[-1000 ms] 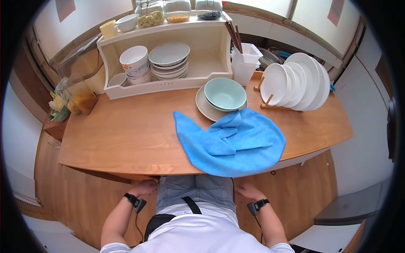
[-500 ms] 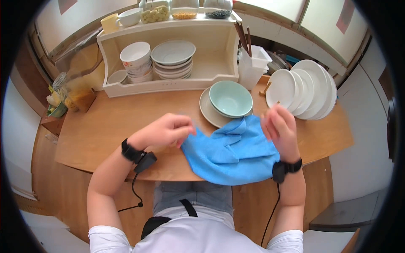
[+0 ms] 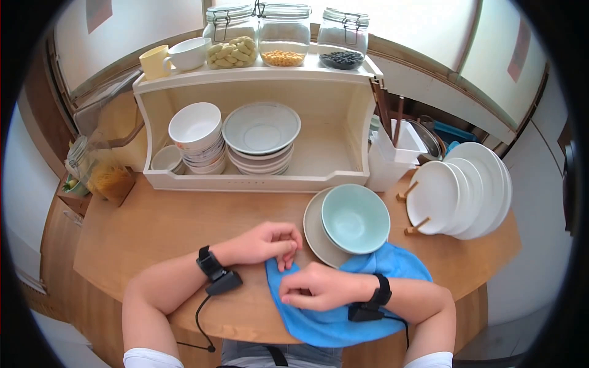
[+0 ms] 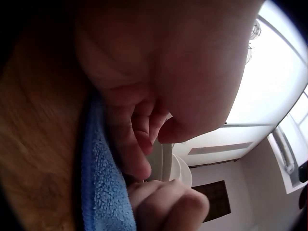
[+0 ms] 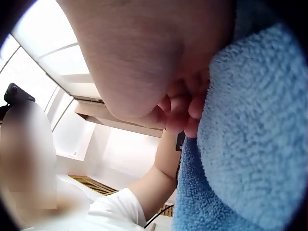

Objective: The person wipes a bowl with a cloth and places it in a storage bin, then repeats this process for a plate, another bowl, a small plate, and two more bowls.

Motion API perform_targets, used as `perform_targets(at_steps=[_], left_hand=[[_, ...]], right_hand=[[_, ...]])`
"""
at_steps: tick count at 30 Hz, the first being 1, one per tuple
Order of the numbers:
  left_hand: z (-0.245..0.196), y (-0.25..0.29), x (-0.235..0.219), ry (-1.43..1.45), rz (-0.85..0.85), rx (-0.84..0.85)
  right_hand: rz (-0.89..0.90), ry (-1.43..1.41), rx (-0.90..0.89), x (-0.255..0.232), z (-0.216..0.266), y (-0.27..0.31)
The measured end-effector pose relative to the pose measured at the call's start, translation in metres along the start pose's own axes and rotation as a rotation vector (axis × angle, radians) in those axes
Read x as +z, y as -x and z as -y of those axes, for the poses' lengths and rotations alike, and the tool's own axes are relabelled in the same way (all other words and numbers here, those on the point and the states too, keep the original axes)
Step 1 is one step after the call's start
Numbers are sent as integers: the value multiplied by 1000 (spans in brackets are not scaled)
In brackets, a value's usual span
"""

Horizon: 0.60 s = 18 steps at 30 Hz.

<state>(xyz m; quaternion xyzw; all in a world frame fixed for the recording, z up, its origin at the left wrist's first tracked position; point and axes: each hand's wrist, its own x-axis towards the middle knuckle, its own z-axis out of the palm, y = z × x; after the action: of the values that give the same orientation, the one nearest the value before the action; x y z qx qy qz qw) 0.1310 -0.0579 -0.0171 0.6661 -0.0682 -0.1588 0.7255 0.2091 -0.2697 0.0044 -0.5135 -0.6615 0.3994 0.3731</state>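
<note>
A blue cloth (image 3: 343, 322) lies crumpled at the table's front edge, partly under the bowl and plate. My left hand (image 3: 267, 244), fingers loosely bent, is at the cloth's left corner; the left wrist view shows its fingers (image 4: 132, 149) beside the cloth edge (image 4: 106, 183), holding nothing visible. Over the cloth's middle is my right hand (image 3: 322, 287), loosely curled with the thumb alongside. In the right wrist view its fingers (image 5: 185, 108) are beside a cloth fold (image 5: 255, 130), with no grip visible. A mint bowl (image 3: 356, 218) rests on a beige plate (image 3: 316, 236) behind the cloth.
Behind stands a cream shelf (image 3: 245, 183) with stacked bowls (image 3: 195, 126) and dishes (image 3: 262, 129), jars (image 3: 283, 37) on top. White plates (image 3: 432, 196) stand in a wooden rack at right, beside a white chopstick holder (image 3: 389, 162). A pasta container (image 3: 110, 178) is at left.
Both hands have come up from beside the body to the cloth. Since half a second ago, the right hand has moved left and nearer the left hand. The head view has shifted.
</note>
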Motion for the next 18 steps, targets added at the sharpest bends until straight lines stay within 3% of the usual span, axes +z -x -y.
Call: perform_targets(at_steps=[6, 10, 12, 18], left_hand=[[0, 3, 1, -63, -31, 14], [1, 2, 3, -184, -55, 22], [4, -1, 5, -278, -68, 114], [7, 4, 4, -260, -87, 166]], right_hand=[[-25, -89, 48, -1, -14, 8], [-4, -69, -17, -5, -19, 7], [-1, -102, 4, -7, -18, 5], [-7, -86, -28, -6, -22, 5]])
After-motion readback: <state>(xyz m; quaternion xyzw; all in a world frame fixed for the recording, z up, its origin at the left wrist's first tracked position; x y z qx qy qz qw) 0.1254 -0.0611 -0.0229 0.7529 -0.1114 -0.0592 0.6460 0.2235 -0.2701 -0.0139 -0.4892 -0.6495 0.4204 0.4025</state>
